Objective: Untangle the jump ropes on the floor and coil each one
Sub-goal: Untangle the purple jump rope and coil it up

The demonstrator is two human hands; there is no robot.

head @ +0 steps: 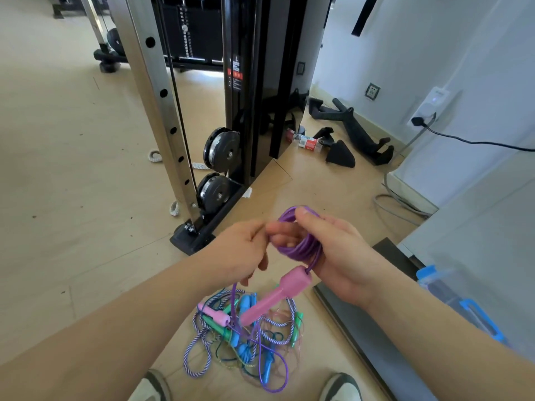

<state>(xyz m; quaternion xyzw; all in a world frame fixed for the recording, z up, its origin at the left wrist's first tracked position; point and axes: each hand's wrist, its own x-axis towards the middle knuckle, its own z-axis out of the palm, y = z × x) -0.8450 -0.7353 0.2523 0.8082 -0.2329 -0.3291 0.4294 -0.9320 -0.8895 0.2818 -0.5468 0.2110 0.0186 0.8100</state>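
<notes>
Two bare forearms are seen reaching in from the lower corners of the view, and the toes of two shoes [341,386] are noted at the bottom edge. The right hand [338,256] is closed round a purple rope [301,247] that is wound into several loops: the thumb is laid over the top of the loops and the fingers are passed through them. One pink handle [275,299] hangs from the loops just below this hand and points down and to the left. The left hand [246,250] is held against the loops with its fingers curled. A single purple strand comes out beneath them and runs down to the floor, so the hand is taken to be gripping that strand, though the fingertips are blurred. The strand ends in a tangle [202,351] of ropes lying on the wooden floor [72,169] between the shoes and the hands. A second pink handle [215,314], blue and green handles, and striped blue-white cord are made out there. A cable machine [246,82] with weight plates [223,151] stands beyond. Black bar attachments [359,131] lie by the wall, a dark mat [362,328] is laid to the right, and a blue-lidded container [451,290] stands near the right forearm.
</notes>
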